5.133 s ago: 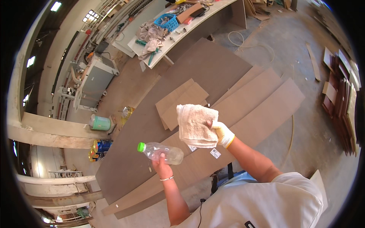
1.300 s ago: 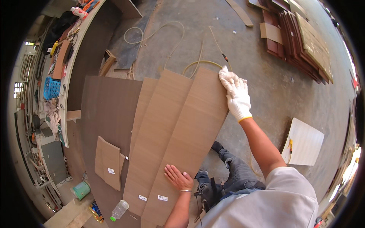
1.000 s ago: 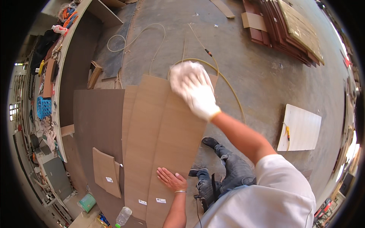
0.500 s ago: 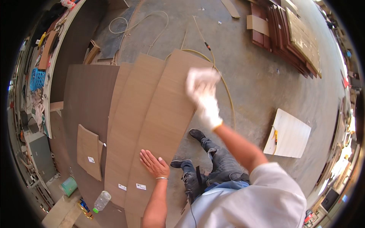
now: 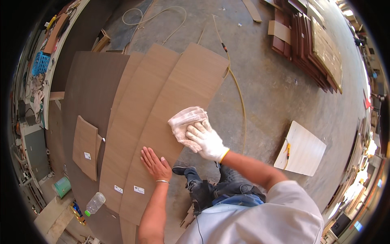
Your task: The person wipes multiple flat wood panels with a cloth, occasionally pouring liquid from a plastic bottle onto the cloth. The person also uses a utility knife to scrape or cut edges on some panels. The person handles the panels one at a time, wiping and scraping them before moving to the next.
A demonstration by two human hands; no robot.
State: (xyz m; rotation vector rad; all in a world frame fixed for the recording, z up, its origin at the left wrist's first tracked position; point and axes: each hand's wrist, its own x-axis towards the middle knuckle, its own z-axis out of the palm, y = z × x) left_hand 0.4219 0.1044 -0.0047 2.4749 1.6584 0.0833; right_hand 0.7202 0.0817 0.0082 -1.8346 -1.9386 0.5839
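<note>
A long brown wooden panel (image 5: 185,87) lies on top of similar overlapping panels, with a small white label (image 5: 139,190) near its lower end. Bare and flat, my left hand (image 5: 155,163) rests on this panel with its fingers stretched out. My right hand (image 5: 207,140) wears a white knitted glove with a yellow cuff. Under its fingers is a folded pale pink cloth (image 5: 187,124), pressed against the panel's right edge. A second labelled panel (image 5: 132,114) shows to the left, partly covered by the top one.
Two small curved boards (image 5: 85,144) lie on a dark sheet (image 5: 91,87) at left. A clear bottle (image 5: 95,203) and a green tin (image 5: 61,187) are near the lower left. An air hose (image 5: 240,95) crosses the floor. Stacked reddish panels (image 5: 302,49) and a white board (image 5: 302,150) are at right.
My gloved right hand has come down the panel toward me with the cloth, from its far right edge to its middle. My left hand stays flat on the panel. The view has shifted slightly.
</note>
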